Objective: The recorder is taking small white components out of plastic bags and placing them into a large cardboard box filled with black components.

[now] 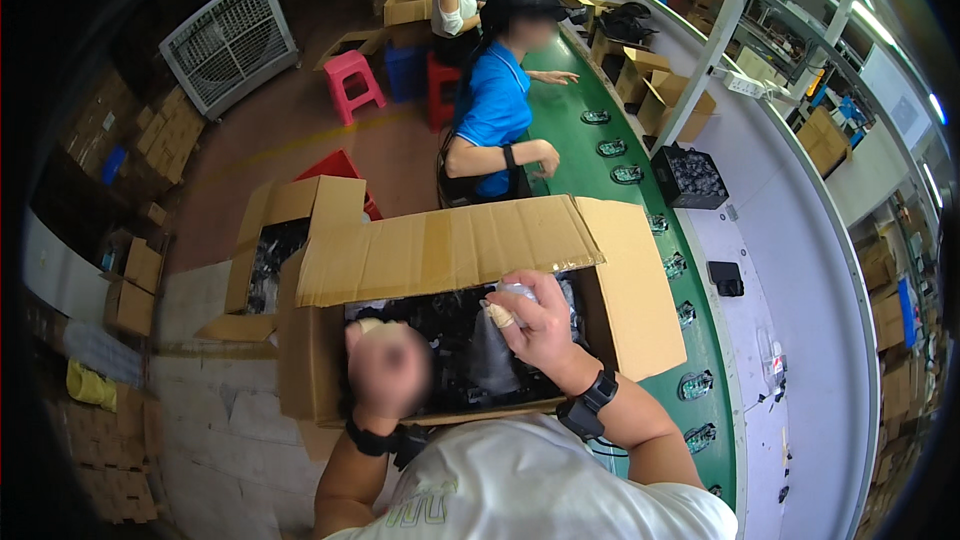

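Note:
An open cardboard box (450, 258) stands right in front of me, full of black parts, some in clear plastic. Over its right half my right hand (545, 325) is closed, fingertips pinching a translucent plastic bag (492, 355) that hangs down into the box. A pale finger cover sits on one of its fingers. My left hand (388, 368) is over the left side of the box, above the black parts. It is blurred, so its fingers and anything in them cannot be made out. Dark bands circle both wrists.
Right of the box runs a green conveyor belt (560, 130) carrying several small circuit-board assemblies (695, 384). A co-worker in blue (495, 105) sits just beyond the box. Left stands another open box (255, 240). A black crate (690, 177) sits on the ledge beyond the belt.

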Demonstrator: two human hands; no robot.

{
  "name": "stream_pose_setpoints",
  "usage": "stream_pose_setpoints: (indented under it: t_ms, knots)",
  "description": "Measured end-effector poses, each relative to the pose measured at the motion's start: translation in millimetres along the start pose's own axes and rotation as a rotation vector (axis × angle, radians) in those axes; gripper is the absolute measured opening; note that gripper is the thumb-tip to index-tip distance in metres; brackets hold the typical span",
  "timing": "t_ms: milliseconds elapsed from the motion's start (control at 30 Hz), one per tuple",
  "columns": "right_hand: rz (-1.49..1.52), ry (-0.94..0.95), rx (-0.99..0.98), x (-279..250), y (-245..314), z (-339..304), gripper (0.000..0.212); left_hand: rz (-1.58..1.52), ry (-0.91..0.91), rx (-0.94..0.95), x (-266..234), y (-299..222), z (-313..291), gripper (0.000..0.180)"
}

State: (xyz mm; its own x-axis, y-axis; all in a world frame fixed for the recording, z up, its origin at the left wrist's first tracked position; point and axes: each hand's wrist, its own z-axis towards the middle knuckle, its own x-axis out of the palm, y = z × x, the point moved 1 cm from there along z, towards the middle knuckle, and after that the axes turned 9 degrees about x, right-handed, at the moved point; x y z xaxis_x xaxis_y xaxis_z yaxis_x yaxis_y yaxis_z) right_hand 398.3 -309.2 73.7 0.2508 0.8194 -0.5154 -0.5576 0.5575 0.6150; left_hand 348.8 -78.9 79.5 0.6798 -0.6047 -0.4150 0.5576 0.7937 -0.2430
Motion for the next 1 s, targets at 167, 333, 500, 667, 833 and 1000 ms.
stream_pose_setpoints:
  t_ms: [167,333,500,667,833,1000]
  knots:
    - [0.236,0.025,0.155,3,1,0,0.016,-0.567,0.256,-0.047,7,-28,16,0.024]
    - [0.866,0.184,0.416,15,-15,-16,0.021,-0.636,0.399,-0.155,39,-34,0,0.039]
    - [1.502,0.409,0.568,35,-20,-27,0.042,-0.491,0.418,-0.184,53,-32,2,0.080]
    - [1.596,0.573,0.771,27,6,-17,0.072,-0.452,0.355,-0.034,55,-22,6,0.076]
    - [0.760,0.344,0.303,31,-2,-19,0.052,-0.463,0.320,-0.295,61,-7,-12,0.051]
    - [0.379,0.033,-0.323,6,16,-7,0.024,-0.217,0.617,-0.400,60,7,-11,0.050]
